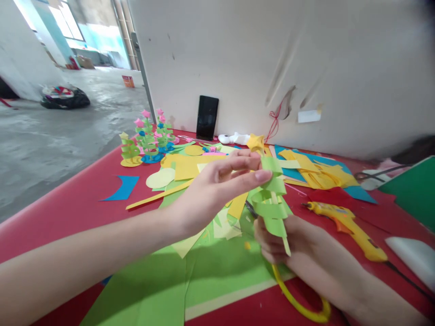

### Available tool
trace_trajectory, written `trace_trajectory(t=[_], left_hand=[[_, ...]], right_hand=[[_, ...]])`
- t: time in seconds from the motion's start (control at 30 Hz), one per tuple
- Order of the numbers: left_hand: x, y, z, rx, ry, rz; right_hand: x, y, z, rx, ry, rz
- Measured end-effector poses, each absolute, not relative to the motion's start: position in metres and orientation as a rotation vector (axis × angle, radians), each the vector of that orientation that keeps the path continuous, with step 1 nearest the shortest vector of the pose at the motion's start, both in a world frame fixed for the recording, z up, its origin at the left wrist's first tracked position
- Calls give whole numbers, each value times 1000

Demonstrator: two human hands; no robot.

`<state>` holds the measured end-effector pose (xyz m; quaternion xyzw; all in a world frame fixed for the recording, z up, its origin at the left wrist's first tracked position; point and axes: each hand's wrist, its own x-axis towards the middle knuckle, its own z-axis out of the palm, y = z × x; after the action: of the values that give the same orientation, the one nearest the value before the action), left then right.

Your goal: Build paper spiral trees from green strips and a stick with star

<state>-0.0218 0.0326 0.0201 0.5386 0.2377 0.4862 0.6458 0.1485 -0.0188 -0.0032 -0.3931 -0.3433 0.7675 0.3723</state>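
My left hand (pixel 217 188) reaches in from the left, its thumb and fingers pinched on the top loop of a green paper tree (pixel 272 203) with a yellow star (pixel 255 142) on top. My right hand (pixel 295 246) is closed round the tree's base, just above the table. A yellow ring (pixel 301 305) hangs below that hand. Green paper sheets (pixel 190 280) lie under both hands.
Several finished paper trees (pixel 149 138) stand at the far left on the red table (pixel 64 217). A yellow glue gun (pixel 350 226) lies to the right. Yellow and blue paper scraps (pixel 309 172), a black phone (pixel 207 117) against the wall, and a green sheet (pixel 414 190) surround the work.
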Motion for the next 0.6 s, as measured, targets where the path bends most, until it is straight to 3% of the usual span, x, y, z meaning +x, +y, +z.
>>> trace_trajectory(t=[0.23,0.43,0.53,0.6], left_hand=[[-22,34,18,1233,555,1128],[-22,34,18,1220,567,1125],[-21,35,17,1208,578,1135],[-21,35,16,1194,583,1160]], right_hand=[[146,-20,1,-904,-845,2405],[147,-26,-2,-750,-853,2540],[146,-29,-6,-839,-959,2450],[145,-29,-7,-1067,-1195,2147]])
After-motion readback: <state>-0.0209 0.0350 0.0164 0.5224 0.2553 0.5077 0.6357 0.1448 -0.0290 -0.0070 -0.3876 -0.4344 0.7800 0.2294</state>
